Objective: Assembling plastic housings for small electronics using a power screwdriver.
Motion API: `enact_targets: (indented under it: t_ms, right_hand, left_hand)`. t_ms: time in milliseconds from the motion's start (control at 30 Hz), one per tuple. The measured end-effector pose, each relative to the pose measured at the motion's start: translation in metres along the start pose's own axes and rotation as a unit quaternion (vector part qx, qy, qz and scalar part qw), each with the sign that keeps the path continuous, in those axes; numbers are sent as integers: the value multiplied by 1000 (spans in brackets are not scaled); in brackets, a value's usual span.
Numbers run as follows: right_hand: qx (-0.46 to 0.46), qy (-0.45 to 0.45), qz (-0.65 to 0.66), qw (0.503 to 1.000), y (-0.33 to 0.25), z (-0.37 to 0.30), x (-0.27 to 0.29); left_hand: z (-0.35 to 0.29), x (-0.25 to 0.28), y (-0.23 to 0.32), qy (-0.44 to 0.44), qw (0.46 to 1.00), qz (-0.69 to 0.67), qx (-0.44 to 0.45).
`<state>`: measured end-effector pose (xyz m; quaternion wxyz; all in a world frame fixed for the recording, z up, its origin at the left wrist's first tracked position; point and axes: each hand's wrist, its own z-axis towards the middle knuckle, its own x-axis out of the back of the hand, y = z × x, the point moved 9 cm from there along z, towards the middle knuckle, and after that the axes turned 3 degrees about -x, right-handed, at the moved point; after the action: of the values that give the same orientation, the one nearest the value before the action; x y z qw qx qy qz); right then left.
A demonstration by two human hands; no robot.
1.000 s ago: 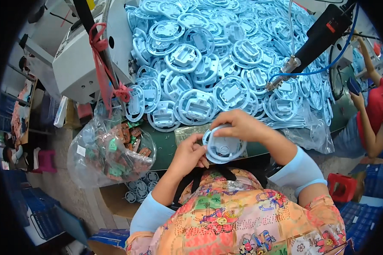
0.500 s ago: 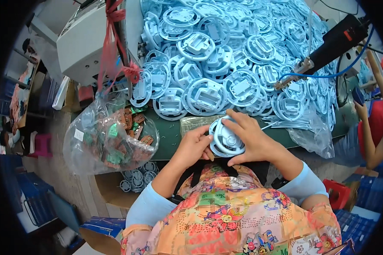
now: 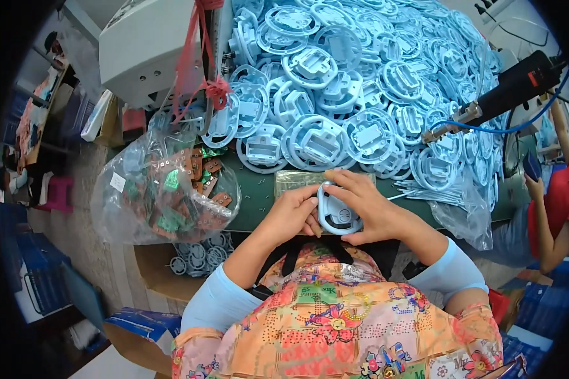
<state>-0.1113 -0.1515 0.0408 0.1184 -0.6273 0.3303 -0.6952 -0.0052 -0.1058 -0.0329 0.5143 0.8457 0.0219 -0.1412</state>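
A light-blue plastic steering-wheel-shaped part [image 3: 339, 213] sits between my hands at the table's near edge, its ring tilted. My right hand [image 3: 368, 205] wraps the far and right side of it, fingers over the top and thumb below. On the left rim my left hand [image 3: 294, 213] grips with thumb and fingertips. Behind the part lies a flat block wrapped in clear brown film [image 3: 291, 179]. Beyond that rises a large heap of similar light-blue round parts [image 3: 316, 142].
A clear bag of brown and green circuit boards [image 3: 189, 189] lies at the left, below a white machine [image 3: 148, 54]. A black electric screwdriver [image 3: 512, 91] hangs at the right, above thin light-blue sticks [image 3: 433, 192]. A cardboard box [image 3: 155, 275] of blue parts stands below. Another person [image 3: 556, 202] is at right.
The wheel-shaped part has turned in my hands and now stands more tilted, with its ring narrower to view. The whole view has shifted slightly.
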Motion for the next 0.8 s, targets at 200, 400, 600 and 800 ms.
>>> enact_targets:
  t_ms: [200, 400, 600, 800]
  right_hand:
    - [7, -12, 11, 1000, 3, 0, -1]
    - [8, -1, 32, 999, 5, 0, 0]
    - [-1, 3, 22, 1000, 3, -1, 3]
    - [1, 3, 10, 1000, 5, -1, 2]
  left_hand:
    - [1, -1, 1, 2, 1000, 16, -3]
    - [1, 0, 1, 13, 1000, 10, -1]
    - [3, 0, 1, 15, 1000, 20, 7]
    - [4, 0, -2, 13, 1000, 9, 13]
